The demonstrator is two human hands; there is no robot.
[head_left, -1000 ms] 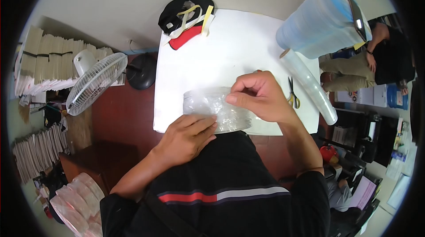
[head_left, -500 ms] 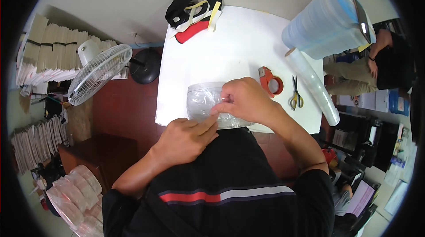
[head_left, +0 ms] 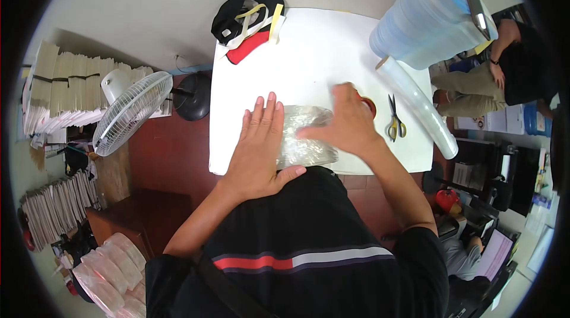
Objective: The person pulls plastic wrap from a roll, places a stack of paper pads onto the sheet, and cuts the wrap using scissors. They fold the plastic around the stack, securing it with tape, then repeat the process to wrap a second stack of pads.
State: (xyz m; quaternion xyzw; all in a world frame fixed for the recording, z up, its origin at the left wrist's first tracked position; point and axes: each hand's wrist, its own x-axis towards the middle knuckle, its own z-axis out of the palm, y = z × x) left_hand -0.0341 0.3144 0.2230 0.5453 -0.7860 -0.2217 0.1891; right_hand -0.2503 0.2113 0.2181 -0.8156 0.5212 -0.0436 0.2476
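A flat, shiny package wrapped in clear plastic (head_left: 306,140) lies at the table's near edge. My left hand (head_left: 255,149) rests flat along its left side, fingers stretched out and thumb pointing right. My right hand (head_left: 354,125) is at its right side, slightly blurred, with thumb and fingers apart and nothing held. Partly hidden behind the right hand is a red tape dispenser (head_left: 369,105). Scissors (head_left: 394,119) with black and yellow handles lie to its right, beside a long roll of clear plastic film (head_left: 418,110).
A large blue plastic-wrapped bundle (head_left: 424,24) with a phone (head_left: 476,10) on it stands at the table's back right. A black and red item with straps (head_left: 246,42) lies back left. A fan (head_left: 133,110) stands left; another person (head_left: 504,68) stands at right.
My right hand has let go of its pinch on the plastic and moved right, opening. My left hand has moved up and flattened along the package's left side.
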